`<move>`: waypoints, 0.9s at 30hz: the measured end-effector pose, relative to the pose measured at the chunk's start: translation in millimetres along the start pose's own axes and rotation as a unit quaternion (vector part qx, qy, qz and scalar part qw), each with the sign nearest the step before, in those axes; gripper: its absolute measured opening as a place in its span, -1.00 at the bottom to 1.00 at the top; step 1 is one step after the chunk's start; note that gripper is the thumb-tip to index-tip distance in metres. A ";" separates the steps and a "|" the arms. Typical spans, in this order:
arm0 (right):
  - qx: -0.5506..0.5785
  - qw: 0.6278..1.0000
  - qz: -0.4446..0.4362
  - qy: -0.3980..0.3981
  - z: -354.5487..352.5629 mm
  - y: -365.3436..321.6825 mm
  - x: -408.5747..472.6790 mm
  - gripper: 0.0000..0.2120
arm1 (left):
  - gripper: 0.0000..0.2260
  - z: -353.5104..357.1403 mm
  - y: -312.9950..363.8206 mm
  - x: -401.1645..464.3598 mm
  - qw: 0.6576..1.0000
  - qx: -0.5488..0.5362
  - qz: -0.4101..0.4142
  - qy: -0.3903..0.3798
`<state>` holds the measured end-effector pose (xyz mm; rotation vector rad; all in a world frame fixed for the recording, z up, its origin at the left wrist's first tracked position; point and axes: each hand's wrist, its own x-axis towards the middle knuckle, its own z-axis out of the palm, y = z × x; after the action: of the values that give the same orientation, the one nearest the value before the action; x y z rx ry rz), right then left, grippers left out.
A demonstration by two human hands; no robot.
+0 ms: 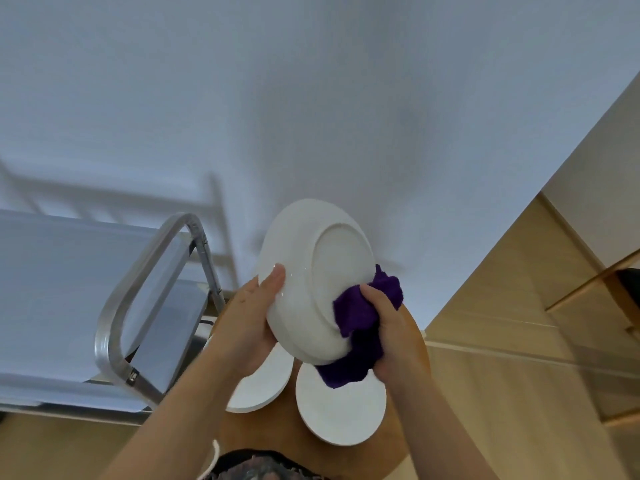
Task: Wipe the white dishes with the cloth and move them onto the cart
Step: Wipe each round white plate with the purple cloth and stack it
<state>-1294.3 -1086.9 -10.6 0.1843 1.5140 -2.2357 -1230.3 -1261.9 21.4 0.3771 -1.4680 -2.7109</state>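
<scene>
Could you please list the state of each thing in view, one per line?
Held plate: lifted and tilted, underside toward the camera.
Purple cloth: bunched, pressed against the held plate's lower right edge.
Left hand: grips the held plate's rim.
Right hand: grips the purple cloth.
Two plates on the round wooden table: lying flat.
Metal cart: top shelf holds no dishes.

Lifted plate (313, 278) hides part of the cloth (360, 327)

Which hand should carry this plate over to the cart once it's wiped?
Left. The left hand already holds the plate, and the cart is on that side; the right hand holds the cloth.
</scene>
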 end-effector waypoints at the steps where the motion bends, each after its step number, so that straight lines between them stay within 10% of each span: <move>1: -0.032 0.999 0.008 -0.016 -6.5 -8.8 1.2 -0.54 | -0.46 -9.2 8.2 -0.9 0.997 -0.026 -0.041 -0.066; 4: -0.167 0.984 0.004 -0.061 -21.2 -31.7 8.5 -0.48 | -0.56 -23.0 24.5 -0.8 0.971 -0.082 -0.140 -0.175; 10: -0.247 0.968 -0.030 -0.033 -7.2 -33.3 -3.6 -0.65 | -0.67 -10.3 7.7 -1.4 0.991 -0.073 -0.110 -0.035; 16: -0.226 0.968 -0.101 0.040 17.9 -11.8 -39.0 -0.96 | -0.66 9.0 -5.9 -5.3 0.999 -0.030 -0.020 0.032; 20: -0.231 0.963 -0.141 0.019 35.0 15.2 -55.5 -0.66 | -0.67 8.0 -15.9 -1.7 0.998 -0.058 0.004 0.033; 27: -0.118 0.979 -0.149 0.080 -2.8 -17.9 -37.8 -0.83 | -0.54 -41.4 -4.8 -8.0 0.998 -0.049 -0.023 0.021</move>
<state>-1268.3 -1068.5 16.6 0.0687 1.9939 -2.2806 -1212.7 -1292.1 -2.7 0.4659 -1.3258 -2.7794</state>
